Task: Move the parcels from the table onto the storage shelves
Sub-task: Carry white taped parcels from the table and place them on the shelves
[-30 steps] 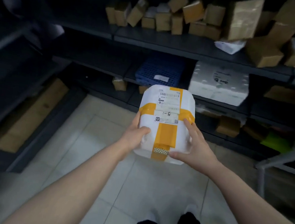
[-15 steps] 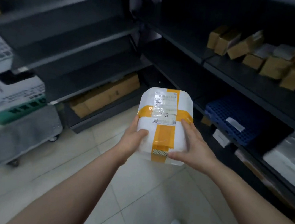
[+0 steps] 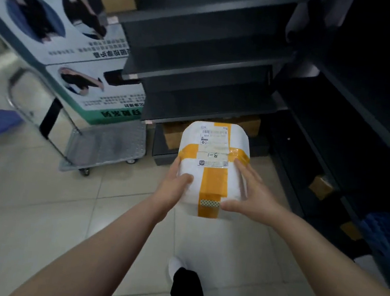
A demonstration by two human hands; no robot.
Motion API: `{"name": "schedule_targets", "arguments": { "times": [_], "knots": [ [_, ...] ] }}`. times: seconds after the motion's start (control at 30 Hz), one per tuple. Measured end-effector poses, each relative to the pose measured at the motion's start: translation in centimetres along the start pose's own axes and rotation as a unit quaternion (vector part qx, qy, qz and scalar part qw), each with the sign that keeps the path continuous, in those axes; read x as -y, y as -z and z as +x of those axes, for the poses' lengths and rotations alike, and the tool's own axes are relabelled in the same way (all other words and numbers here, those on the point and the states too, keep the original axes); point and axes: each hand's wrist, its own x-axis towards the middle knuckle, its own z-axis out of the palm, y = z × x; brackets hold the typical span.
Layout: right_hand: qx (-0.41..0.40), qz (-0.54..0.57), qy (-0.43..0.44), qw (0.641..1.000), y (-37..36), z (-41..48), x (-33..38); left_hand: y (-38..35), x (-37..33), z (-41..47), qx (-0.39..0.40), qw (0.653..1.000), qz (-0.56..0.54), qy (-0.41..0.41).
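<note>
Parcel [image 3: 211,164], white with orange tape crossed over it and a label marked "1-8", is carried in the air in front of the dark shelf unit [image 3: 197,79], level with the unit's lowest tiers and above the tiled floor [image 3: 35,202].

In the head view, the left hand [image 3: 174,187] grips its left side with the thumb lying over the top. The right hand [image 3: 254,199] holds the right side, fingers spread over the edge and the thumb across the near end. Both hands are closed around it.

A brown cardboard box [image 3: 173,133] sits on the bottom tier of the shelf unit, just behind the parcel. A grey flat trolley [image 3: 113,147] stands just left of the unit, carrying a printed board [image 3: 77,59].

The step in hand looks like the carry to a shelf. To do it well, the person should likely keep both hands on, pick a bare tier, lead with the far end and slide the parcel in flat, label up.
</note>
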Motion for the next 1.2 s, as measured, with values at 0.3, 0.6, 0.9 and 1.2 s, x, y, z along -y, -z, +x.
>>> {"name": "schedule_targets", "arguments": {
  "times": [0.3, 0.6, 0.9, 1.2],
  "knots": [
    [0.045, -0.013, -0.014, 0.999, -5.9, 16.5, 6.4, 12.0, 0.4, 12.6, -0.024, 1.000, 0.002, 0.019],
    [0.079, -0.011, -0.029, 0.996, -9.2, 26.9, 10.7, 19.7, 1.0, 21.3, -0.023, 0.999, -0.007, 0.038],
    [0.110, -0.020, -0.037, 0.993, -10.9, 37.6, 12.2, 23.8, 1.0, 30.3, -0.039, 0.997, -0.032, 0.066],
    [0.137, 0.004, -0.065, 0.988, -13.8, 51.8, 11.3, 27.3, 2.4, 43.7, -0.048, 0.993, -0.050, 0.093]
  ]
}}
